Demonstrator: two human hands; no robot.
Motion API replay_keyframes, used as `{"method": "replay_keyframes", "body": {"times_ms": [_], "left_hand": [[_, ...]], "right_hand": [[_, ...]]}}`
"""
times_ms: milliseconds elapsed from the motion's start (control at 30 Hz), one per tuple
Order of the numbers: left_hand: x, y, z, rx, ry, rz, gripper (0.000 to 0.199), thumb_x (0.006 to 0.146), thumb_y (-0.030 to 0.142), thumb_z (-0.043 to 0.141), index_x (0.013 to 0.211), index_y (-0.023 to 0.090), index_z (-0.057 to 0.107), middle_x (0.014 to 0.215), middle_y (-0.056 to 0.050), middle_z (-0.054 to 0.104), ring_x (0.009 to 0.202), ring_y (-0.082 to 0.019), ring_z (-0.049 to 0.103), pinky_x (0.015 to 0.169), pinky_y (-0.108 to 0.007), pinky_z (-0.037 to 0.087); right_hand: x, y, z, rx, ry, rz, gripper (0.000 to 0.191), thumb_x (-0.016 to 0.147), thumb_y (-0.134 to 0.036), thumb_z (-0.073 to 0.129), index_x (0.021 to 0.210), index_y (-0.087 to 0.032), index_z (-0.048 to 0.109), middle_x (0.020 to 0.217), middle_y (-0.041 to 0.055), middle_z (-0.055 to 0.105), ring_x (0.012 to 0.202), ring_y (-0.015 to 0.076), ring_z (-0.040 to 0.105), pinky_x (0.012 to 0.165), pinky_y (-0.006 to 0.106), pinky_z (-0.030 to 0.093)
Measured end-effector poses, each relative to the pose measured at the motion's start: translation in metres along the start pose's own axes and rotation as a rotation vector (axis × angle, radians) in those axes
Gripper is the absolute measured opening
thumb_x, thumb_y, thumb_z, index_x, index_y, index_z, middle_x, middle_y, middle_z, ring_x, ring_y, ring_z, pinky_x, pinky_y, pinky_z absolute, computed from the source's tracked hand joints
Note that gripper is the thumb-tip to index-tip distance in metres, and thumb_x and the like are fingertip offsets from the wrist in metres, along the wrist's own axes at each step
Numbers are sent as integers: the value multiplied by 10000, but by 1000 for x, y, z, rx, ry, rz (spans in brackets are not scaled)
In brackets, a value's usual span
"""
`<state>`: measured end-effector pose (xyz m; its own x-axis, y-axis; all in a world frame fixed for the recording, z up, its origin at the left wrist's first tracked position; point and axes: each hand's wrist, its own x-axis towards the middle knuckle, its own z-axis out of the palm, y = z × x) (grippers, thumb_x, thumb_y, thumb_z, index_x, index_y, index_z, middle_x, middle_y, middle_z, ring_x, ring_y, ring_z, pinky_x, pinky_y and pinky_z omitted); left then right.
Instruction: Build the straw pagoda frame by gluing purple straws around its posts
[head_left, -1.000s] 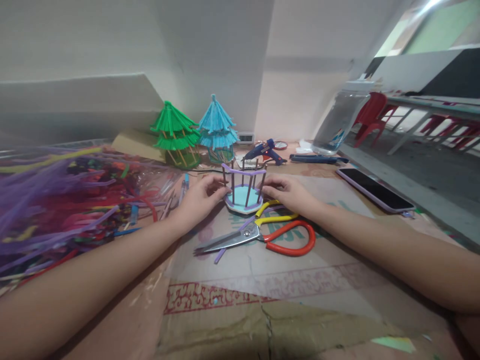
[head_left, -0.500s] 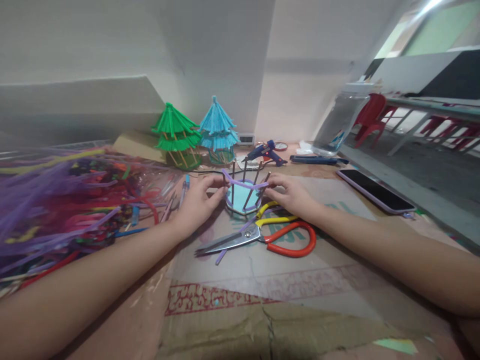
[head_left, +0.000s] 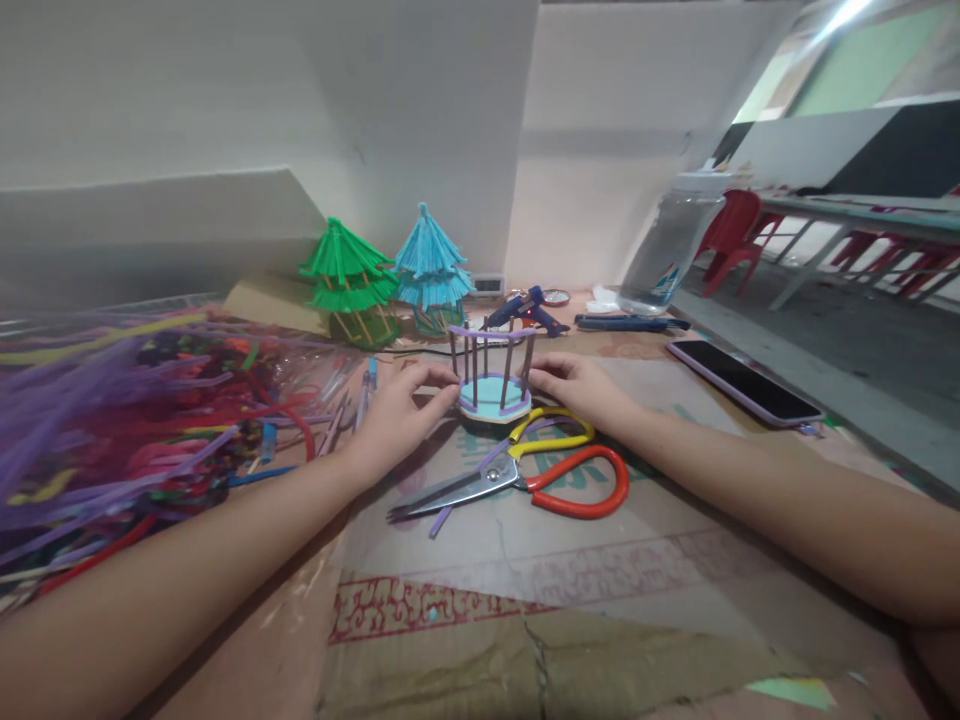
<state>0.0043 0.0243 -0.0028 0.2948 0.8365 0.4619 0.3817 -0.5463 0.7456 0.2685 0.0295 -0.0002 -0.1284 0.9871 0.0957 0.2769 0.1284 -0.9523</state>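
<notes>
A small pavilion frame (head_left: 491,398) stands upright on the work sheet, with a light blue floor, purple edging and several brown posts. A purple pipe cleaner (head_left: 491,333) lies across the tops of the posts. My left hand (head_left: 412,405) has its thumb and forefinger closed at the frame's left side, by the base. At the right side, the fingers of my right hand (head_left: 574,385) pinch near the base of a post. Just in front of the frame, scissors (head_left: 487,480) with one yellow and one red handle lie spread over a purple strip (head_left: 441,522).
Behind stand a green model pavilion (head_left: 349,285) and a blue one (head_left: 429,270), near a glue gun (head_left: 529,312). A cutter knife (head_left: 630,323), a phone (head_left: 742,382) and a plastic jar (head_left: 671,245) are on the right. Pipe cleaners (head_left: 150,420) are heaped on the left.
The purple pipe cleaner, earlier held sagging between both hands, now lies across the post tops. My fingers have let go of its ends and moved down to the frame's sides. The frame looks more upright.
</notes>
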Motion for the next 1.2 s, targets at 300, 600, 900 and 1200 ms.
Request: {"method": "replay_keyframes", "body": {"times_ms": [300,600,900,1200], "left_hand": [[0,3,-1,72,7,68,186,898,378,606,893,207,679,976,-54,723,974,-224,658,927,-372,513],[1,4,-1,83,6,80,195,899,372,605,899,194,685,984,-67,727,976,-225,660,943,-377,511],[0,4,-2,79,1,83,187,901,371,608,914,200,683,987,-64,724,979,-228,663,935,-381,516],[-1,4,-1,104,3,132,162,890,360,629,881,217,702,1007,-53,736,1018,-226,665,959,-383,515]], "right_hand": [[0,-2,0,87,12,56,145,816,-296,755,914,-191,743,846,26,777,802,174,730,742,289,612],[0,-6,2,110,17,67,109,808,-250,756,897,-187,754,878,28,785,815,164,727,830,311,601],[-1,-6,2,125,10,62,112,804,-255,767,893,-190,748,857,27,784,812,170,731,824,325,615],[0,-4,2,96,6,43,152,799,-297,759,906,-191,739,867,29,785,804,172,729,788,315,613]]}}
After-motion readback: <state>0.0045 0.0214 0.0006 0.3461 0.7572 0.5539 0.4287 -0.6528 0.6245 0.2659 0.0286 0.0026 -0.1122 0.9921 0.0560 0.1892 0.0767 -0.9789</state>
